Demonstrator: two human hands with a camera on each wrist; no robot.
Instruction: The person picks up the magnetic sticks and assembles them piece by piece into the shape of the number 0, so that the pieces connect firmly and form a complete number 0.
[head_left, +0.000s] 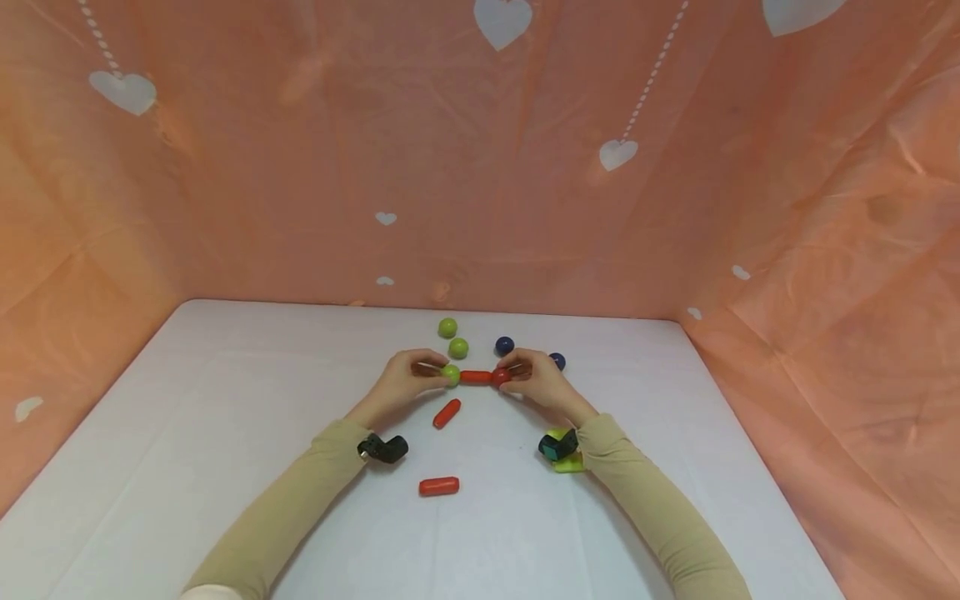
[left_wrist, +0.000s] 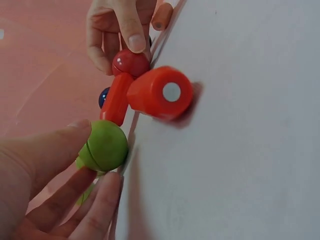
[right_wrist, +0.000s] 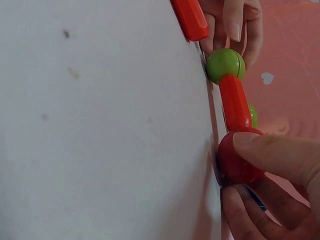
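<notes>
My left hand (head_left: pixel 408 379) pinches a green ball (left_wrist: pixel 106 146) between thumb and fingers. Opposite it, my right hand (head_left: pixel 538 379) grips a red ball (right_wrist: pixel 239 156) the same way. Between the two balls lies a red rod (head_left: pixel 476 377), its ends at the balls, so the three form one straight line low over the white table. A second red rod (head_left: pixel 447 413) rests at a slant just in front of the left hand; its end shows a round silvery disc (left_wrist: pixel 171 92) in the left wrist view.
Two loose green balls (head_left: pixel 458 348) sit beyond the hands, with a dark blue ball (head_left: pixel 505 345) to their right and another blue ball (head_left: pixel 557 361) behind the right hand. Another red rod (head_left: pixel 439 486) lies nearer. Yellow-green pieces (head_left: pixel 568 462) lie partly hidden under the right wrist.
</notes>
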